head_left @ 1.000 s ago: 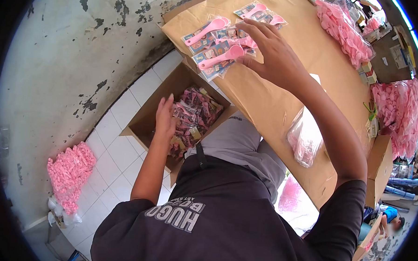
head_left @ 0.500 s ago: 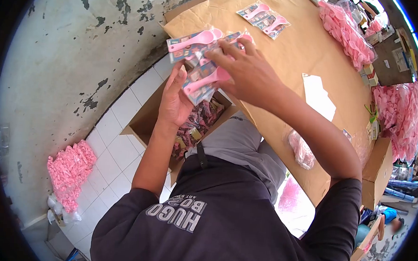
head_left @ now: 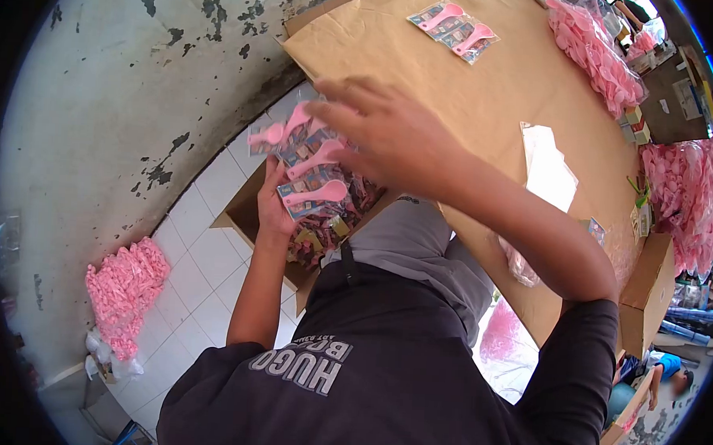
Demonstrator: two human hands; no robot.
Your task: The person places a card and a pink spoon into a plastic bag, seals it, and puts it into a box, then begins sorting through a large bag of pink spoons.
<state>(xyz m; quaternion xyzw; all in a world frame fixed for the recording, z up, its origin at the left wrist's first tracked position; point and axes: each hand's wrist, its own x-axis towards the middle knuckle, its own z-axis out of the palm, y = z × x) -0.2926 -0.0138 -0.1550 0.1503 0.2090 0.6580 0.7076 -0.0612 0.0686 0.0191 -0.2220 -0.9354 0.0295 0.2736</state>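
My left hand [head_left: 274, 207] is closed on several flat packets, each a printed card with a pink spoon [head_left: 316, 194] in clear wrap. The packets are fanned out above the opened cardboard box [head_left: 242, 205], which stands on the floor beside my legs. My right hand [head_left: 388, 136] is over the upper right side of these packets, its fingers stretched and slightly blurred; I see nothing gripped in it. More such packets [head_left: 324, 231] fill the box, partly hidden by those in my hand.
Brown paper covers the table [head_left: 489, 109], where two spoon packets [head_left: 454, 29] lie near the far edge. White paper sheets [head_left: 548, 167] are nearer. Bags of pink spoons [head_left: 594, 58] stand at the right. A pink pile [head_left: 128, 292] sits on the tiled floor by the wall.
Both hands have moved down and the packets have come off the table corner to above the box. The packets are now spread apart, and my right hand's fingers have lifted off them.
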